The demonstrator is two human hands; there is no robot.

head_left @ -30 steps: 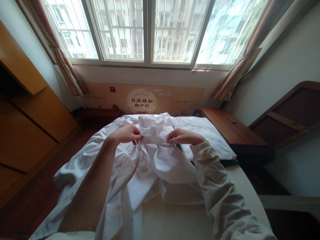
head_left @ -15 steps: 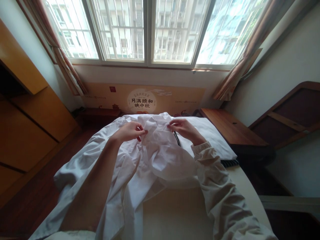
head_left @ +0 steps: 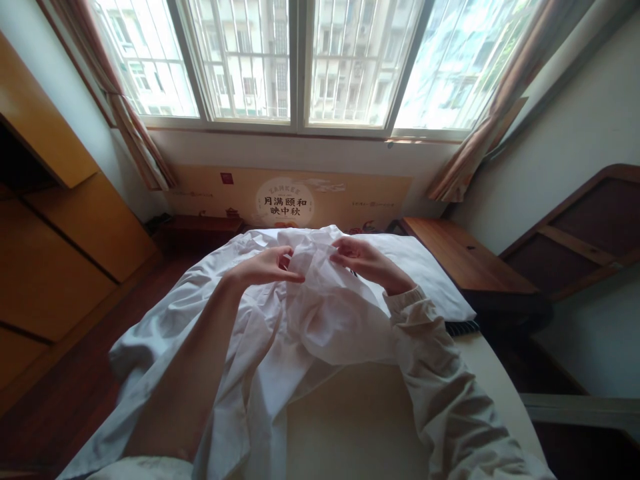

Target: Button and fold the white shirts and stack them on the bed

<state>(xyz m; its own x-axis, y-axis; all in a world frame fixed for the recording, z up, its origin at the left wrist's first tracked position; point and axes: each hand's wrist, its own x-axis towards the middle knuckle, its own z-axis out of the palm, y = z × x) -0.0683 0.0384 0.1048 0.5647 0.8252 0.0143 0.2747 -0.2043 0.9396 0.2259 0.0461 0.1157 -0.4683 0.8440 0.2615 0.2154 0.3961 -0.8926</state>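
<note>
A crumpled white sheet point(head_left: 320, 313) is bunched up over the bed in front of me. My left hand point(head_left: 267, 265) pinches a fold of it near the top of the bunch. My right hand point(head_left: 363, 257) grips the same raised part from the other side, fingers closed on the cloth. The two hands are close together, a hand's width apart. The rest of the sheet hangs down over the bed's left side and drapes over my left forearm.
A white pillow point(head_left: 425, 273) lies at the bed's right. A bare mattress point(head_left: 350, 427) shows near me. A wooden bedside table point(head_left: 460, 257) stands right, wooden cabinets point(head_left: 60, 247) left, a window point(head_left: 300, 60) ahead, a printed board point(head_left: 285, 197) beneath it.
Both hands have lifted the bunched cloth a little and drawn closer together. The cloth below has risen, baring more mattress.
</note>
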